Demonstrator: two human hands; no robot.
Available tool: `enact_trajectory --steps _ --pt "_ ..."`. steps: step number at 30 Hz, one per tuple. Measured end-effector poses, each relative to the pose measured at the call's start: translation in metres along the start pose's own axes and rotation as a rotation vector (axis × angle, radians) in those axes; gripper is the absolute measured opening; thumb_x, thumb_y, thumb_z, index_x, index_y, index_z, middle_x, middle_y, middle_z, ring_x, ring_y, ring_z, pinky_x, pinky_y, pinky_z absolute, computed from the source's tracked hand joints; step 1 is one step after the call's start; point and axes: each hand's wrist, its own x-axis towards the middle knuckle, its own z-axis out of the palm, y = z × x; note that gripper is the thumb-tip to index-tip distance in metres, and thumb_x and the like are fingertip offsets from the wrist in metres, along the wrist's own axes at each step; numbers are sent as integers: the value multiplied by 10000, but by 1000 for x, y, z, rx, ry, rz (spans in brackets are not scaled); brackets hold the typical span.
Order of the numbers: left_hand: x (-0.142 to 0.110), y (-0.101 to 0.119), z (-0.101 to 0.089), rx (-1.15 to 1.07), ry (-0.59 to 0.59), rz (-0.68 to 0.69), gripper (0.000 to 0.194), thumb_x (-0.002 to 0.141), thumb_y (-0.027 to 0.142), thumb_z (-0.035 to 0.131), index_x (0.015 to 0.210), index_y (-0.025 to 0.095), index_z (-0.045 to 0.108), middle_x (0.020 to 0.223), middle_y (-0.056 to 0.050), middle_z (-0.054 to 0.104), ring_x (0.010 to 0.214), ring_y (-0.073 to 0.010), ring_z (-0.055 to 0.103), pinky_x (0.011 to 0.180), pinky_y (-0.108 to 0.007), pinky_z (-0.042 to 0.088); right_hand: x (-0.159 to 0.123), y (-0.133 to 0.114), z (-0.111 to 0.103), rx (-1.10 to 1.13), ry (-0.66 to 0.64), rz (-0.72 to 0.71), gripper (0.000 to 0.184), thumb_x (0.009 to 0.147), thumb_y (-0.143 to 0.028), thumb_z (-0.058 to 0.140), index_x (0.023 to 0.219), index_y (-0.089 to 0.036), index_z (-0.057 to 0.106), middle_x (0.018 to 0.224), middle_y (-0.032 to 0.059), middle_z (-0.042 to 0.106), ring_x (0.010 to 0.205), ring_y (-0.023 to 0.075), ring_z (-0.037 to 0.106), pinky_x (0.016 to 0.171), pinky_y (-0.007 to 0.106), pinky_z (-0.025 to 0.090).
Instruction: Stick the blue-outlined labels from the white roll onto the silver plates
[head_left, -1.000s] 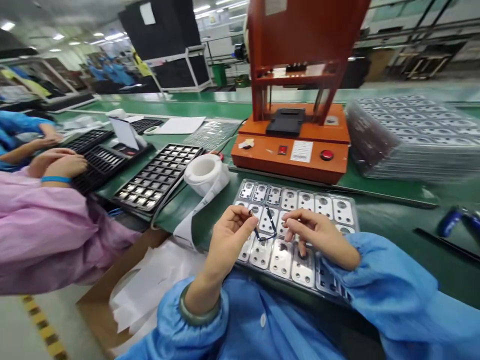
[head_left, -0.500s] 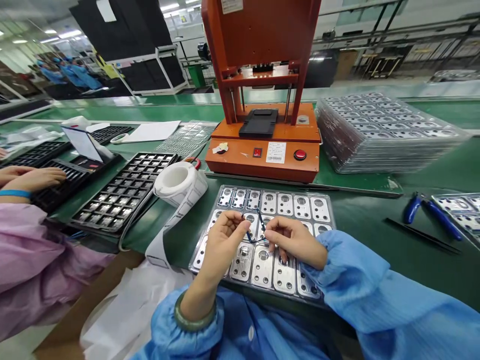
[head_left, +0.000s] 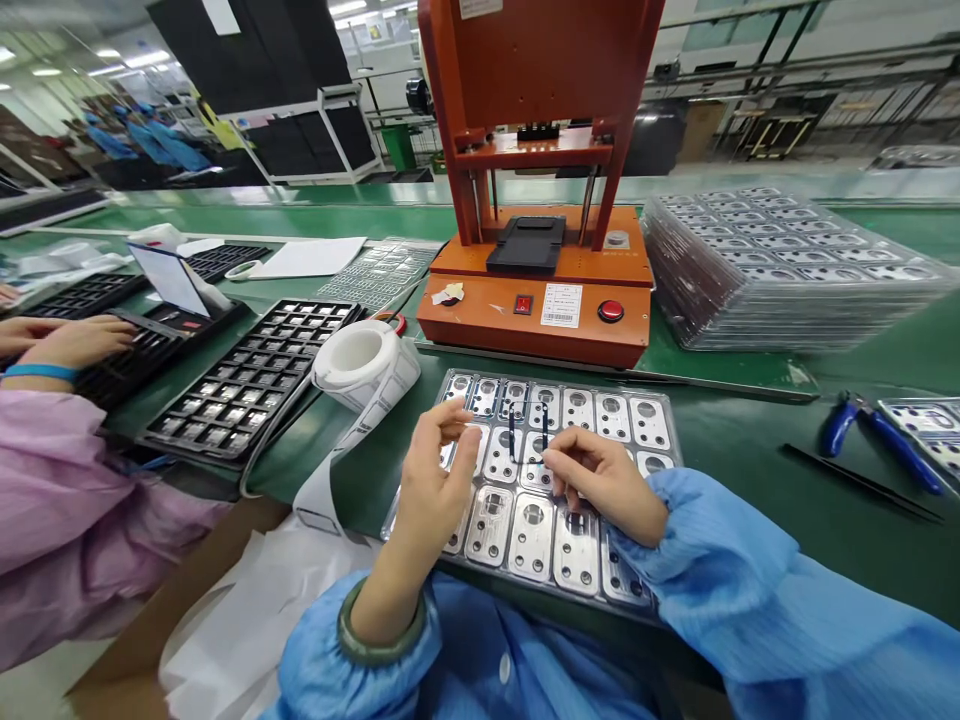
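Observation:
My right hand (head_left: 600, 482) is closed in a pinch on the lower end of a thin dark U-shaped frame part (head_left: 513, 432), whose two prongs stand upward. My left hand (head_left: 439, 480) hovers just left of the part with its fingers loosely apart, and nothing shows in them. Both hands are over a clear plastic tray (head_left: 646, 420) that holds several silver metal plates with round holes. The tray lies at the near edge of the green bench, in front of me.
An orange press (head_left: 540, 300) with a red button stands behind the tray. A white label roll (head_left: 360, 360) and a black compartment tray (head_left: 247, 380) lie left. Stacked clear trays (head_left: 780, 270) and blue pliers (head_left: 877, 435) lie right. A co-worker's pink sleeve (head_left: 75, 500) is at far left.
My left hand has let go of the dark frame part and drawn slightly away. The part now stands upright in my right hand's pinch. The view shifted a little.

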Motion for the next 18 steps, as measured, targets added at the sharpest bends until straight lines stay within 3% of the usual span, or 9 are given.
enact_trajectory --steps 5,11,18 --pt "4 6 4 -123 -268 -256 248 809 397 611 922 187 679 803 -42 651 722 -169 600 682 -292 501 0 -4 1 11 -13 -2 345 737 -523 668 729 -195 561 548 -38 545 434 87 491 413 215 443" --pt "11 10 9 -272 -322 -369 251 729 420 688 751 172 653 653 3 592 600 -122 523 584 -237 450 0 0 -2 -7 -45 -15 355 801 -535 603 750 -185 569 551 -28 558 448 90 501 440 217 433" --pt "22 26 4 -256 -388 -389 196 705 348 700 668 168 633 607 18 565 574 -107 491 564 -225 407 -1 3 -4 -27 -46 -45 388 833 -553 560 744 -176 594 580 -16 562 462 99 517 453 227 441"
